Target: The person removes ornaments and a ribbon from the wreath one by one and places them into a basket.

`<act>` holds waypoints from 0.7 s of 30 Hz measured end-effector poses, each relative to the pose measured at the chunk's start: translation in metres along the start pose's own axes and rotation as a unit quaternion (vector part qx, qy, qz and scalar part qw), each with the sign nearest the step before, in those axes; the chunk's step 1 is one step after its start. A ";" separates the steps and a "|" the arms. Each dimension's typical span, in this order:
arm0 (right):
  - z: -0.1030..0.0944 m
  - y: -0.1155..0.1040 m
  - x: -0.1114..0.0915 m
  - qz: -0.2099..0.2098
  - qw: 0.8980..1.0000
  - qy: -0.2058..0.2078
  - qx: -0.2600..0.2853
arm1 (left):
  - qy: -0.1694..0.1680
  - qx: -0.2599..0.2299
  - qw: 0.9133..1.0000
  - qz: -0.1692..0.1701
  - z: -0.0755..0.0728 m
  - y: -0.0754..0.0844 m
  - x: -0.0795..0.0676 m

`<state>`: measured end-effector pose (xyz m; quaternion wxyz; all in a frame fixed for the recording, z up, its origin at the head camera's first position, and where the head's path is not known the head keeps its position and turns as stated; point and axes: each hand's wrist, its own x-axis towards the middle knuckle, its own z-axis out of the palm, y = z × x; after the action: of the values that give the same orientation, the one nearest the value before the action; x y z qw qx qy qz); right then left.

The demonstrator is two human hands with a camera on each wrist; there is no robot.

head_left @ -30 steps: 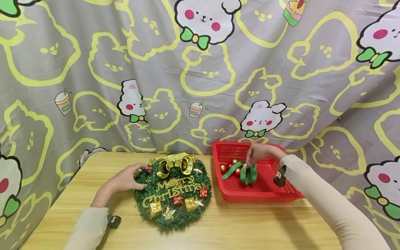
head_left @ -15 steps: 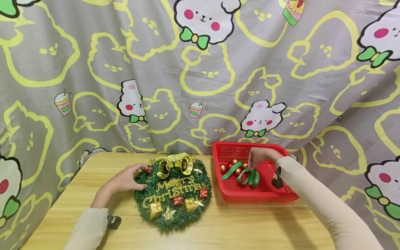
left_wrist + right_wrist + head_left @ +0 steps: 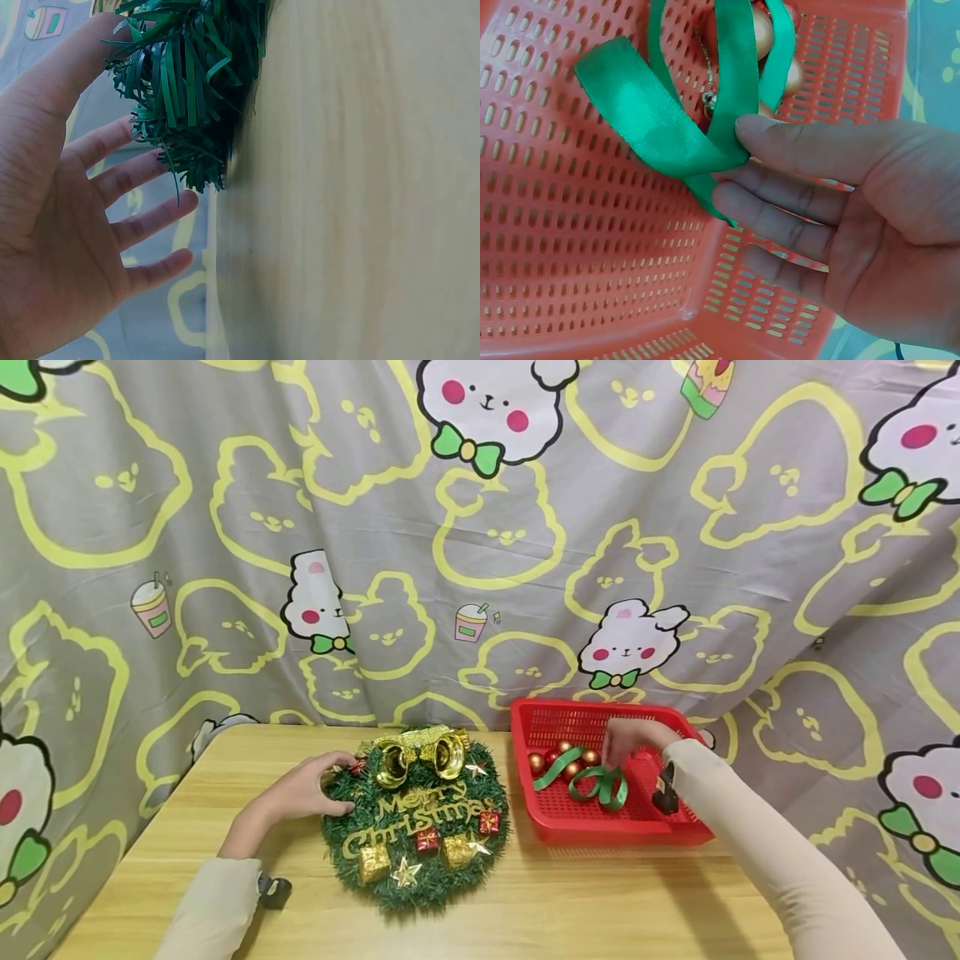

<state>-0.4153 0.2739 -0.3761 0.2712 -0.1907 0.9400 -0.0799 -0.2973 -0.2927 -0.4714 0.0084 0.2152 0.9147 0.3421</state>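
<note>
My right hand [image 3: 624, 739] reaches into the red plastic basket [image 3: 615, 835] and pinches a green ribbon [image 3: 617, 795] between thumb and fingertips. In the right wrist view the looped satin ribbon [image 3: 637, 112] folds at the thumb tip, while the lower fingers are nearly straight. On the left, my left hand [image 3: 296, 792] rests at the edge of a Christmas wreath [image 3: 420, 893], its fingers spread. The left wrist view shows the thumb and upper fingers touching the wreath's green tinsel [image 3: 180, 82]; the other fingers extend past it.
Gold and red baubles [image 3: 572, 771] lie in the basket's left part, beside a strip of ribbon. Golden bells [image 3: 448, 755], "Merry Christmas" lettering, stars and small gift boxes decorate the wreath. A patterned curtain [image 3: 405, 543] hangs behind the wooden table [image 3: 540, 910].
My right hand has shifted slightly right and lower in the basket. The ribbon's loops have come down and spread out under it. My left hand and the wreath have stayed put.
</note>
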 end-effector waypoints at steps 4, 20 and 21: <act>0.003 0.001 0.001 0.002 1.000 0.000 0.001 | -0.002 -0.007 1.000 0.002 0.000 0.000 0.000; 0.009 0.002 0.002 0.013 1.000 0.013 -0.003 | 0.000 0.005 1.000 -0.003 0.000 0.001 0.000; 0.009 0.002 0.002 0.012 1.000 0.013 -0.008 | -0.001 0.005 1.000 -0.005 0.001 0.001 0.000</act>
<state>-0.4129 0.2744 -0.3856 0.2582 -0.1808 0.9463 -0.0722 -0.2972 -0.2916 -0.4711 0.0100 0.2106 0.9174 0.3375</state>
